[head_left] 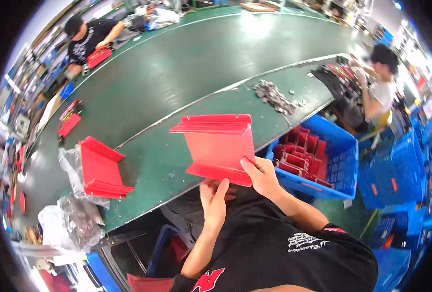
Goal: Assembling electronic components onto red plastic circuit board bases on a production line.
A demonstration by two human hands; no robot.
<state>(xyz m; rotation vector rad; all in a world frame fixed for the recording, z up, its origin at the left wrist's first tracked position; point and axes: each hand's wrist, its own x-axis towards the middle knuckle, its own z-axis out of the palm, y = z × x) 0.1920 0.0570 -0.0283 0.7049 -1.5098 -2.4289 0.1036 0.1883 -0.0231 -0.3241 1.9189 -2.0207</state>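
Between my hands, tilted above the near edge of the green work table point(150, 151), is a red U-shaped channel panel point(220, 148) with folded sides and small notches along its far flange. My right hand point(262, 177) grips its lower right corner, thumb on the inner face. At its near edge my left hand point(214, 197) pinches the lower flange, with some fingers hidden beneath. A second red channel panel point(101, 168) rests on the table to the left, partly over clear plastic wrapping point(72, 163).
To my right stands a blue crate point(340, 165) holding several red panels. A heap of small grey pieces point(274, 97) lies on the table beyond. One co-worker point(383, 82) sits at the far right, another point(87, 44) at the far left. Plastic bags point(70, 224) lie at the near left.
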